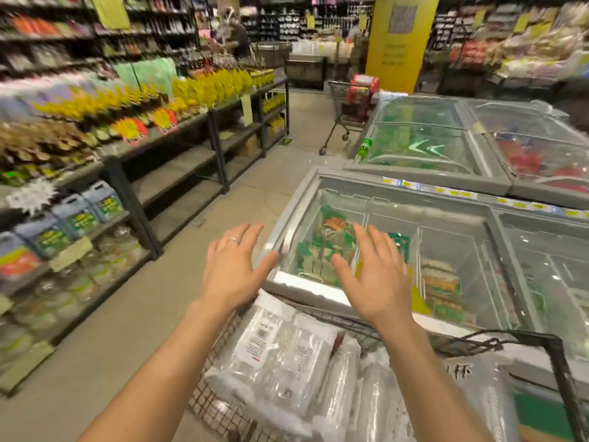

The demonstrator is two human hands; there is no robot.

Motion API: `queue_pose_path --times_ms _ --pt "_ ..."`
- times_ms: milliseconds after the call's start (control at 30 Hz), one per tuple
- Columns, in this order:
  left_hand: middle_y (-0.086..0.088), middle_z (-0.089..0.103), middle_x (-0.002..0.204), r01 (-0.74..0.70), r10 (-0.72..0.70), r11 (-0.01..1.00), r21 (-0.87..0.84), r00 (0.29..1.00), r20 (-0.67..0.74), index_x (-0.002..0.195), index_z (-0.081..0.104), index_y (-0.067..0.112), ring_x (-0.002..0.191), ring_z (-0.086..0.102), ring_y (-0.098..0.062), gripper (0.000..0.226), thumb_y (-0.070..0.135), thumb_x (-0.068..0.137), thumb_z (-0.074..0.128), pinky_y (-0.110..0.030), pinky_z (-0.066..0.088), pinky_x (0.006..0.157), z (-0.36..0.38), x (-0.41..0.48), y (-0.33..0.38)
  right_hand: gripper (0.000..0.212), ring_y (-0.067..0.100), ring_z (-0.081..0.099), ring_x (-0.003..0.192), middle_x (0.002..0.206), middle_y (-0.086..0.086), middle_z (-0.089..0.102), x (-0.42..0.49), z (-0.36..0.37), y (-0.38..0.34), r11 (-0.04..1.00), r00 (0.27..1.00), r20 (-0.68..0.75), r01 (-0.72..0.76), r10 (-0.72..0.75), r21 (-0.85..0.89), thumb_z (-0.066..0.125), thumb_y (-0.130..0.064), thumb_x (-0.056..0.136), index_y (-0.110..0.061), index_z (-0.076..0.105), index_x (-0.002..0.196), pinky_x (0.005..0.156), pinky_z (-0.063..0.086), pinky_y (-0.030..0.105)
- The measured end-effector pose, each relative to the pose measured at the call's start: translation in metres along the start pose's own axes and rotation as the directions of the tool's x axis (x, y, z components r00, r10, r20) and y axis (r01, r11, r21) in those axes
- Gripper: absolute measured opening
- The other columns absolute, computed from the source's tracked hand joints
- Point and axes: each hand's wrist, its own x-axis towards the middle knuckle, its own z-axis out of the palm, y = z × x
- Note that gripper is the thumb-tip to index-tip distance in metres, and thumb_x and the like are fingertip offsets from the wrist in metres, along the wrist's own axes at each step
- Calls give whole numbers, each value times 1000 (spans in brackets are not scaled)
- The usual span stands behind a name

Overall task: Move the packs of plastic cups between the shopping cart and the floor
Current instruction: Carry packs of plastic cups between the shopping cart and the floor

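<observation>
With the left hand point(231, 266) and right hand point(371, 275) spread empty above the shopping cart point(216, 406), the top pack of plastic cups point(274, 352) seemed best gripped at both ends.

Both arms outstretched, left hand point(234, 269) and right hand point(371, 272) empty, fingers spread

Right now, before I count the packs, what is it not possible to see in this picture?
Head view only.
Number of packs of plastic cups in the shopping cart: the clear wraps overlap, the forearms cover some, the bottom edge cuts the rest.
Print on the top pack's label: too small, blurred.
Cart wheels: below the bottom edge.
Sale tags on the left shelf: motion blur.
</observation>
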Motion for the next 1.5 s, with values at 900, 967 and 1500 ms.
queue_pose_path --times_ms 900,967,1500 --pt "-2 45 150 678 -528 711 184 688 -498 146 43 24 139 38 -21 82 70 82 20 -43 30 110 -346 -258 -430 68 20 15 148 160 -2 25 -65 154 -572 641 693 -29 681 -720 354 47 -57 94 -33 24 153 115 20 44" --pt "-2 45 150 730 -560 657 188 640 -526 146 43 24 139 38 -21 82 70 83 20 -43 29 111 -361 -286 -449 68 21 18 147 159 -2 28 -80 167 -605 584 645 -33 711 -763 391 47 -58 93 -33 26 152 115 22 44" --pt "-1 44 150 910 -650 314 270 413 -638 148 39 26 138 38 -22 77 69 86 21 -46 30 113 -420 -355 -603 67 22 13 149 161 -1 22 -112 306 -820 319 372 -5 804 -928 501 38 -61 94 -35 21 154 116 20 45"
